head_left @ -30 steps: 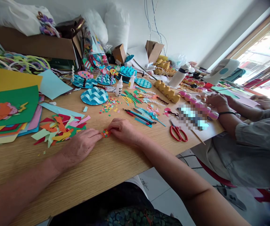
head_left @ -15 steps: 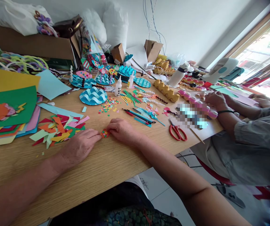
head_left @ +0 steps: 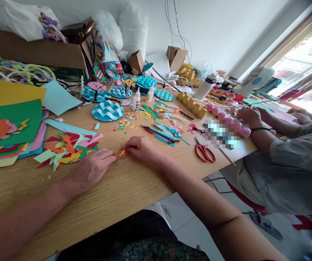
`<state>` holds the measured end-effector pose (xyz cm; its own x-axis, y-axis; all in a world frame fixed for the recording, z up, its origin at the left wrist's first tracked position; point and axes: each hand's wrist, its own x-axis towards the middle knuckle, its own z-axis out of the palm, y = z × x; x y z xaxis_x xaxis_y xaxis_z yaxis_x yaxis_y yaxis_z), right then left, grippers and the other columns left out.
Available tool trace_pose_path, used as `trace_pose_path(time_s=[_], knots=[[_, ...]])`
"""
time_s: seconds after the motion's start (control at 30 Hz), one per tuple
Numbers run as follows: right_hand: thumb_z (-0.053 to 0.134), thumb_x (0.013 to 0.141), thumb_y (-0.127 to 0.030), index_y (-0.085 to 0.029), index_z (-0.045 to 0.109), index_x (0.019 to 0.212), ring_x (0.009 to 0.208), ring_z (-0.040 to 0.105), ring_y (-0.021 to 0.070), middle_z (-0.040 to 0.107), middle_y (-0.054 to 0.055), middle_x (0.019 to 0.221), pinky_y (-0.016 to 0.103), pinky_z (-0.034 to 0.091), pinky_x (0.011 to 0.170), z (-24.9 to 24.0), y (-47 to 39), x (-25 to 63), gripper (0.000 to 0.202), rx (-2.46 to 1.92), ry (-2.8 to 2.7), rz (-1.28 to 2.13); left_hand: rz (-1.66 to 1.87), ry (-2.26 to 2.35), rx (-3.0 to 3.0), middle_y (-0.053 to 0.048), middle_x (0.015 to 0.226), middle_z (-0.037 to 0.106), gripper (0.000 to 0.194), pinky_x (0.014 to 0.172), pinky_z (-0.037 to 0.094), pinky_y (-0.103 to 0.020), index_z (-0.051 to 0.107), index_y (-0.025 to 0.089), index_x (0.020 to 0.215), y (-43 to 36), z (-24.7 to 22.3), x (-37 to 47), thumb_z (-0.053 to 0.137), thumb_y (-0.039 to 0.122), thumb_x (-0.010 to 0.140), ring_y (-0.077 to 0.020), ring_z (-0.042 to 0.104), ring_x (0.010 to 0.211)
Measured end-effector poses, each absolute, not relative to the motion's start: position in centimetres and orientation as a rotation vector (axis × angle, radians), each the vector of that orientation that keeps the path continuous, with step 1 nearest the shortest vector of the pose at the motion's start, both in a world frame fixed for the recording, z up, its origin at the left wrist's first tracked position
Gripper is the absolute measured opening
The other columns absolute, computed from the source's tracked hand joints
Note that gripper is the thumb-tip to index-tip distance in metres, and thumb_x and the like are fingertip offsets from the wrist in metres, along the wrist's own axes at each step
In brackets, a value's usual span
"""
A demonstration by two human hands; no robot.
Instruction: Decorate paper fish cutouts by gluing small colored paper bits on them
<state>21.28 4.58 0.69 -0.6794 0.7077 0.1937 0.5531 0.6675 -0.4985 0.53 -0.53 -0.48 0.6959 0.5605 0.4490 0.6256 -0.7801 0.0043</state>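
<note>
On my feed I see the right hand (head_left: 142,149) pinching the orange dotted piece (head_left: 121,154) at two o'clock; the left hand (head_left: 96,166) touches its nine, grip unclear to me. Outward: paper scraps (head_left: 68,148) nine, paper dots (head_left: 126,121) twelve, scissors (head_left: 205,152) three.

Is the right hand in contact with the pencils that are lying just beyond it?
Apart. The head view shows a narrow strip of table between the right hand and the pencils.

Dark clothing (head_left: 118,232) (scale-like greenish pattern (head_left: 147,250)), bare forearms (head_left: 194,190)
</note>
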Motion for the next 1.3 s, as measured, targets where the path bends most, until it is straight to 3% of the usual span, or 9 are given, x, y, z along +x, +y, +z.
trace_pose_path(time_s=[1.1,1.3], knots=[[0.047,0.078,-0.007,-0.014,0.067,0.082,0.074,0.052,0.0109,0.060,0.005,0.082,0.021,0.037,0.068,1.16,4.24,21.26,0.022,-0.945,-2.625,0.484,-0.600,-1.040,-2.798,-0.008,0.097,0.065,0.035,0.079,0.051,-0.033,0.063,0.016,0.099,-0.53,-0.77,0.31,0.032,0.009,0.084,-0.0196,0.060,0.091],[0.046,0.079,-0.009,-0.015,0.067,0.082,0.074,0.053,0.0108,0.062,0.005,0.082,0.021,0.037,0.068,0.92,4.18,21.22,0.022,-0.960,-2.604,0.489,-0.614,-0.976,-2.778,-0.011,0.095,0.066,0.035,0.076,0.052,-0.035,0.063,0.011,0.098,-0.53,-0.61,0.42,0.032,0.008,0.083,-0.0216,0.060,0.089]])
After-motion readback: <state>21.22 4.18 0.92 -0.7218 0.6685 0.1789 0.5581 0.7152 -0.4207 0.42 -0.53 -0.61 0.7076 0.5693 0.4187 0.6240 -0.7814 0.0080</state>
